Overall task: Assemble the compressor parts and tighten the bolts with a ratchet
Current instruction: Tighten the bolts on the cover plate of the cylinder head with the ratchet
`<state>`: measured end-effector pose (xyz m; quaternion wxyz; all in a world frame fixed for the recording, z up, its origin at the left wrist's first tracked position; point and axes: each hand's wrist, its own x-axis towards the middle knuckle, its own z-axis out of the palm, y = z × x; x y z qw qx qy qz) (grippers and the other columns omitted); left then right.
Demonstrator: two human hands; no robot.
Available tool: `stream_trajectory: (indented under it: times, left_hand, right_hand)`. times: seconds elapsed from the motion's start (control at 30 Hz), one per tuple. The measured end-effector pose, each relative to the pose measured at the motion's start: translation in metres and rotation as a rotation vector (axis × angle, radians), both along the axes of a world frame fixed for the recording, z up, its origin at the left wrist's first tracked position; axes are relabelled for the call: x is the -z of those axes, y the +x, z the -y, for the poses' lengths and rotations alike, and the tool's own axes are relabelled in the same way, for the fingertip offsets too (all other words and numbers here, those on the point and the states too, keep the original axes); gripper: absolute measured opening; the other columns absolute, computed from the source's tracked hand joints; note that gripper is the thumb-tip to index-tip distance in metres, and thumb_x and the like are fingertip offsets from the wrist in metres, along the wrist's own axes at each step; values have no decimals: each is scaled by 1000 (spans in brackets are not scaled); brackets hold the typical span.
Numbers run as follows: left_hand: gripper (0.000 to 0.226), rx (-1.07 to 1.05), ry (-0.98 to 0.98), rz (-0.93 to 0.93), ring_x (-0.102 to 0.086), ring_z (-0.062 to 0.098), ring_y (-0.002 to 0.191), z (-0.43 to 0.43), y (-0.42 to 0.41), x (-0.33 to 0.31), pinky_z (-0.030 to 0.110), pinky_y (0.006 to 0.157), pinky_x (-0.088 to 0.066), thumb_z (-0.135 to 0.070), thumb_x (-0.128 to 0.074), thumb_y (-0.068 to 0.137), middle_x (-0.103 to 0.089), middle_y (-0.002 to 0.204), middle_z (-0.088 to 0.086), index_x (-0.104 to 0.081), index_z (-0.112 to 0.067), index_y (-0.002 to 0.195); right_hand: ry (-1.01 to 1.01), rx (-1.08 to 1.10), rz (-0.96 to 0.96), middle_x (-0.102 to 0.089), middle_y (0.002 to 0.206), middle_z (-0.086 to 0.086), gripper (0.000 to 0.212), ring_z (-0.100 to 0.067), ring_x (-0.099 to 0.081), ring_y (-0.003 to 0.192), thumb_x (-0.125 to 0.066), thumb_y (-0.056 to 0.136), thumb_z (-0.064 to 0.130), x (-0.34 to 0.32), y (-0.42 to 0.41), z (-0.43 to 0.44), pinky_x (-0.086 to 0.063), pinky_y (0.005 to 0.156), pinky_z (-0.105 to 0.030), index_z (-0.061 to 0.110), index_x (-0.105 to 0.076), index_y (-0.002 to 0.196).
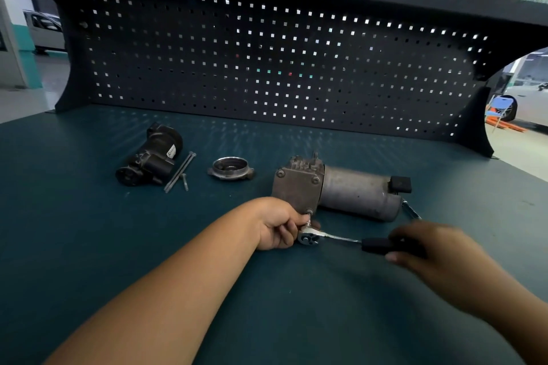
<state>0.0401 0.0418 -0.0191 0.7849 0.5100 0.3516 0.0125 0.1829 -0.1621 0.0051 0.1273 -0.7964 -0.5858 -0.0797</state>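
Note:
A grey compressor body [350,190] lies on its side on the green bench, its square end plate [296,187] facing me. A ratchet [332,238] sits on a bolt [309,212] at the plate's lower corner. My left hand [278,224] pinches the ratchet head at the bolt. My right hand [421,246], blurred, grips the ratchet's black handle to the right. A black compressor part [151,155], two long bolts [180,172], a short bolt [184,181] and a round metal cover [231,169] lie at the left.
The green bench top [89,231] ends at a dark pegboard back wall [267,68]. A cable with a black connector [400,184] sticks out of the compressor's right end. Cars and a workshop floor show beyond both sides.

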Motion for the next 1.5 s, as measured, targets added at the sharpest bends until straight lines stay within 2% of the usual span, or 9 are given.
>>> stream_trajectory:
  times: [0.17, 0.27, 0.37, 0.5, 0.7, 0.87, 1.0, 1.2, 1.5]
  left_hand:
    - [20, -63, 31, -10, -35, 0, 25, 4, 2, 0, 7, 27, -21, -10, -47, 96, -52, 71, 2, -50, -6, 77]
    - [26, -57, 20, -8, -34, 0, 25, 4, 2, 1, 7, 28, -21, -6, -39, 98, -62, 75, 1, -54, -5, 76]
    - [42, -74, 46, 48, -33, -1, 27, 6, -1, -1, 6, 31, -19, 3, -23, 95, -63, 51, 2, -54, -9, 69]
    - [70, -66, 95, 74, -33, 0, 28, 8, -5, -3, 6, 35, -19, 4, -21, 94, -55, 38, -2, -60, -11, 38]
    - [21, -53, 12, -2, -33, 0, 26, 2, 2, 1, 7, 28, -22, -6, -39, 97, -61, 72, 1, -50, -8, 79]
    - [23, -43, 12, -5, -36, -1, 26, 2, 2, 1, 7, 28, -23, -9, -44, 97, -45, 71, -2, -48, -12, 75]
    - [23, -12, 14, -4, -37, 0, 26, 2, 1, 0, 7, 28, -24, -8, -39, 98, -46, 76, -2, -52, -8, 79]
    - [27, -13, 30, 6, -35, 0, 26, 4, 1, 0, 5, 29, -22, -8, -39, 99, -60, 70, -1, -54, -5, 76]
    - [19, -90, 45, -13, -37, -1, 26, 4, 2, 0, 7, 29, -24, -9, -48, 95, -53, 77, 0, -52, -9, 76]
  right_hand:
    - [328, -132, -97, -56, 76, 19, 19, -2, -50, 68, -75, 72, 24, -55, -31, -24, -34, 66, -1, 22, -63, 87]
    - [343, -266, -73, -53, 89, 10, 26, -11, -49, 84, -70, 80, 27, -67, -64, -64, -32, 67, -12, 20, -60, 103]
    - [193, -410, -58, -47, 102, 4, 35, -17, -50, 100, -63, 87, 29, -63, -96, -104, -39, 86, -29, 20, -55, 119]
    - [90, -459, -18, -49, 110, -1, 32, -21, -50, 101, -55, 92, 30, -56, -107, -124, -42, 86, -37, 19, -49, 122]
    - [413, -335, -191, -58, 78, 13, 16, -7, -44, 69, -62, 82, 33, -57, -61, -79, -35, 63, -10, 21, -55, 91]
    - [437, -75, -200, -61, 65, 9, 13, 0, -54, 69, -70, 71, 32, -30, -25, -19, -38, 56, -12, 23, -61, 75]
    - [177, 109, -201, -58, 70, 5, 20, -12, -53, 69, -80, 70, 29, 5, -6, 1, -31, 57, -24, 23, -61, 66]
    - [-42, 119, -180, -55, 74, 5, 20, -3, -49, 70, -74, 76, 36, 20, 1, -3, -34, 59, -15, 24, -59, 74]
    - [379, -95, -171, -62, 67, 9, 24, -7, -55, 65, -66, 74, 43, -55, -60, -49, -42, 59, -19, 22, -56, 75]
